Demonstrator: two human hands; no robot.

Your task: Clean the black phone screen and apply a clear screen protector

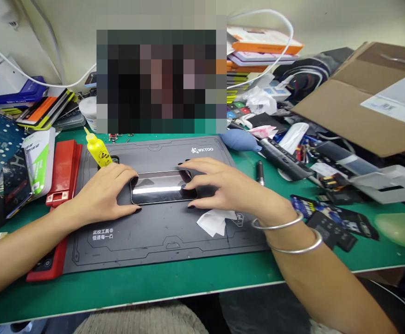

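A smartphone (162,189) with a dark, glossy screen lies lengthwise on a grey work mat (147,248). My left hand (107,190) grips its left end, fingers at the upper corner and thumb by the lower one. At the other end, my right hand (219,183) has its thumb by the lower edge, one fingertip on the glass and another finger past the top edge. Just below the right hand rests a crumpled white tissue (214,221). Behind the left hand leans a yellow dropper bottle (98,148), with a small dark item partly hidden beside it.
A red clamp-like tool (63,171) stands left of the mat, near stacked boxes and packages. To the right are a blue air blower (240,140), a black pen-like item (260,173), many loose tools and an open cardboard box (344,102). The back centre is pixelated.
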